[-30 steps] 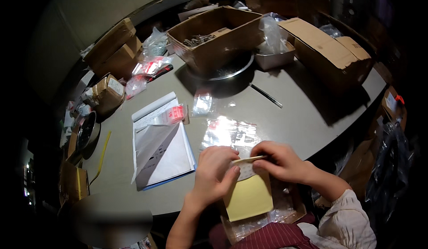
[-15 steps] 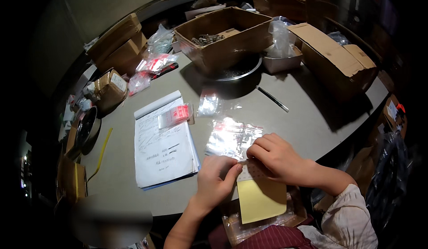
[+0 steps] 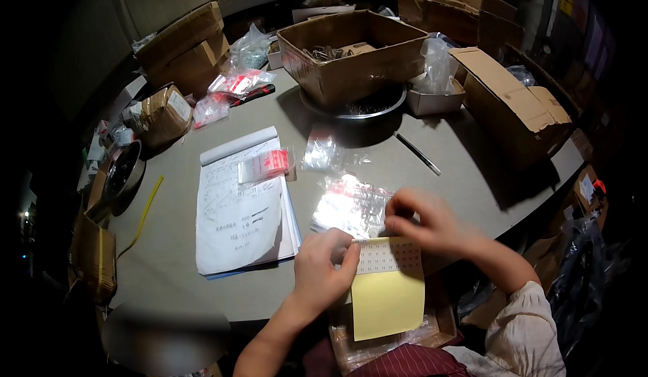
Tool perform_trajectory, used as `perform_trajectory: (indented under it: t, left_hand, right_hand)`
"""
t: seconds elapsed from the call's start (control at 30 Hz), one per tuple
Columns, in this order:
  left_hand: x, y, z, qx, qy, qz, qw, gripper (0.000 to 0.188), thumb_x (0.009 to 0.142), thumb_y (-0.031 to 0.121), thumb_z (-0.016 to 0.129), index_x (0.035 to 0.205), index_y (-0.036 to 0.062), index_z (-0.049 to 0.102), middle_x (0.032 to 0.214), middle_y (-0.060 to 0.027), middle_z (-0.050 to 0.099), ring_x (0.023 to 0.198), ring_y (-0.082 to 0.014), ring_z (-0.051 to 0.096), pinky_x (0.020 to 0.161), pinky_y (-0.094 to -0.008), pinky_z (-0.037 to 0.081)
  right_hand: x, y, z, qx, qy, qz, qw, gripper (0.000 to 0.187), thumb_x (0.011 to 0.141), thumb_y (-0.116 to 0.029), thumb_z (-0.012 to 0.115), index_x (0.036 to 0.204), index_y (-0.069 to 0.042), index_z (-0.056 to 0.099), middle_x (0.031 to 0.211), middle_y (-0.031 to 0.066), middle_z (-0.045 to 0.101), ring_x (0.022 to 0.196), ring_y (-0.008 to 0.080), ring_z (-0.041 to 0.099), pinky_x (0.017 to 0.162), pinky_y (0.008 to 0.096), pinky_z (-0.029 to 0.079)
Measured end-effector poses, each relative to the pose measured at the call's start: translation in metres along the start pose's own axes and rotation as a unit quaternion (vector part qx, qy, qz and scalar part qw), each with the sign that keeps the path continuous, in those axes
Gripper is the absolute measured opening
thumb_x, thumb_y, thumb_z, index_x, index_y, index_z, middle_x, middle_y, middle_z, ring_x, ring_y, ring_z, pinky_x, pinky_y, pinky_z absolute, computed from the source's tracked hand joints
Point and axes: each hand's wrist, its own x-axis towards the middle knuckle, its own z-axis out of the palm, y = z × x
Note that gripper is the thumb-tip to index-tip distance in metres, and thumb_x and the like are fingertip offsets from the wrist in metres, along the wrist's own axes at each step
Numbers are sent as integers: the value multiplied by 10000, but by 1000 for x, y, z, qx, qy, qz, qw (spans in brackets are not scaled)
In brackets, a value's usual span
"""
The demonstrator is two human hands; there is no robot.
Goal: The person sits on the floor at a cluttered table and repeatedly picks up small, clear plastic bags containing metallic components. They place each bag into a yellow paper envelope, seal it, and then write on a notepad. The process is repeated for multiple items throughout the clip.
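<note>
A yellow-backed sheet of small white stickers (image 3: pixel 388 304) hangs over the table's near edge, its upper part covered in rows of printed labels. My left hand (image 3: pixel 322 269) pinches it at the upper left corner between thumb and fingers. Just above its upper right corner is my right hand (image 3: pixel 432 225), its fingertips drawn together; whatever they may hold is too small to make out. Beyond both hands lie shiny clear zip bags (image 3: pixel 345 205) with a red line along the top, close to the right fingertips.
Left of the bags rests a notepad (image 3: pixel 236 235) with a small pack of red-marked bags (image 3: pixel 268 166) on it. Farther back, a cardboard box of metal parts (image 3: pixel 351 73) stands over a round metal pan (image 3: pixel 364 112). A pen (image 3: pixel 417 153) lies at the right, near an open carton (image 3: pixel 506 100).
My right hand has come off the sticker sheet and moved up and to the right, uncovering more label rows. My left hand keeps its hold. The view has shifted slightly.
</note>
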Motion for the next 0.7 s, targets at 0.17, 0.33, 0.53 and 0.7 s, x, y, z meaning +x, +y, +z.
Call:
perform_trajectory:
  t: [0.17, 0.33, 0.53, 0.7]
  left_hand:
    - [3, 5, 1, 13, 9, 56, 998, 136, 873, 139, 767, 863, 30, 687, 791, -93, 687, 763, -271, 629, 706, -381, 507]
    - [3, 4, -1, 7, 17, 64, 998, 125, 863, 124, 762, 853, 29, 681, 779, -98, 670, 749, -285, 617, 695, -390, 496]
    - [4, 5, 0, 16, 13, 87, 996, 116, 857, 118, 758, 845, 35, 679, 773, -100, 664, 736, -296, 612, 692, -400, 490]
    - [0, 4, -3, 10, 16, 71, 997, 106, 857, 115, 759, 849, 51, 675, 758, -84, 664, 734, -296, 613, 707, -404, 478]
  right_hand:
    - [43, 40, -17, -37, -132, 22, 990, 212, 954, -189, 682, 1048, 1, 677, 814, 133, 693, 728, 253, 658, 700, 389, 532]
    - [43, 26, -10, -248, -115, 43, 961, 297, 939, -259, 735, 1023, 11, 644, 891, 213, 720, 873, 399, 707, 740, 477, 533]
    - [54, 4, -31, -164, -126, -23, 978, 304, 837, -113, 720, 1094, 3, 607, 946, 231, 714, 919, 460, 682, 826, 535, 527]
    - [69, 11, 2, -82, -126, -7, 989, 201, 892, -74, 728, 1045, -9, 615, 869, 167, 639, 799, 322, 645, 713, 419, 519]
